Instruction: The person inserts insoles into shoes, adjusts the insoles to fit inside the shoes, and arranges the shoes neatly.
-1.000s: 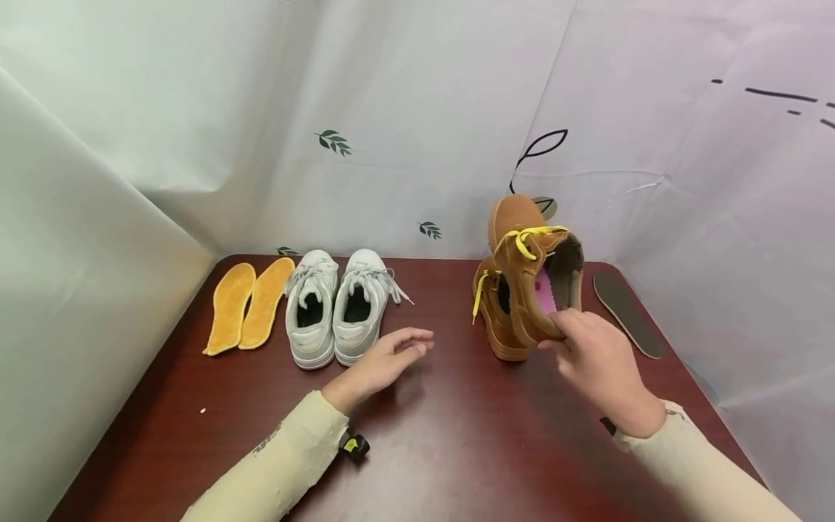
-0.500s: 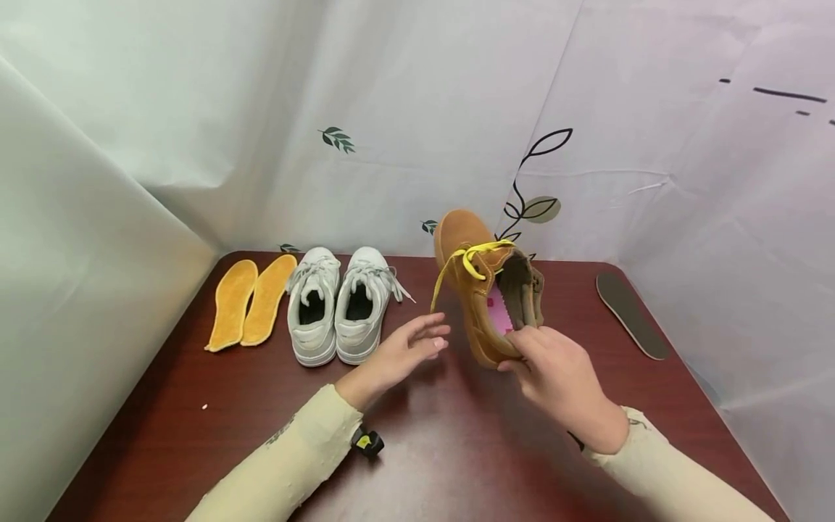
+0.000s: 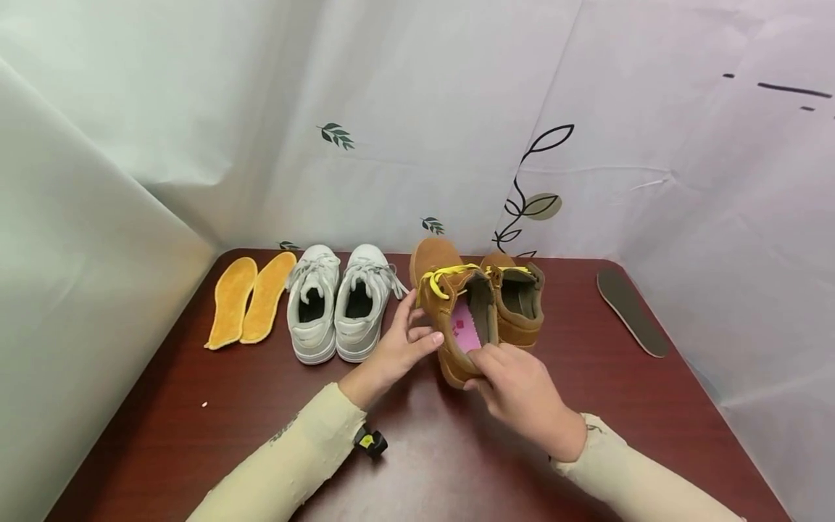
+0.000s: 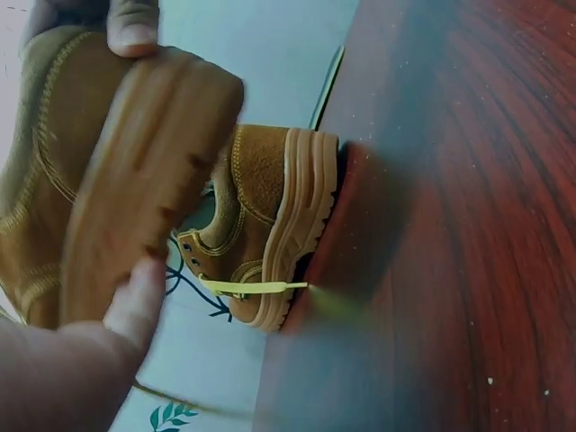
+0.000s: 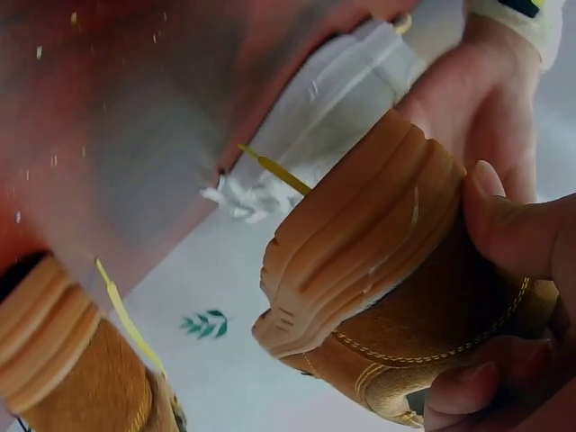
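Observation:
A brown suede lace-up shoe (image 3: 466, 370) with yellow laces is raised over the table, toe away from me. Inside it shows a pink insole (image 3: 464, 328). My right hand (image 3: 522, 391) grips its heel collar, fingers inside and thumb outside. On the shoe's left side is my left hand (image 3: 398, 351), fingers extended; in the left wrist view its thumb (image 4: 139, 301) lies against the sole edge. Behind to the right, the matching brown shoe (image 3: 520, 333) stands upright on the table.
Two white sneakers (image 3: 313, 341) stand side by side left of my left hand. Farther left lie two orange-yellow insoles (image 3: 230, 304). A dark flat insole (image 3: 629, 312) lies near the table's right edge. White curtains (image 3: 391, 109) close off the back and sides.
My right hand has brought the held brown shoe leftward and lower, away from its mate. My left hand has moved slightly right and up, and its fingers now meet the shoe's side.

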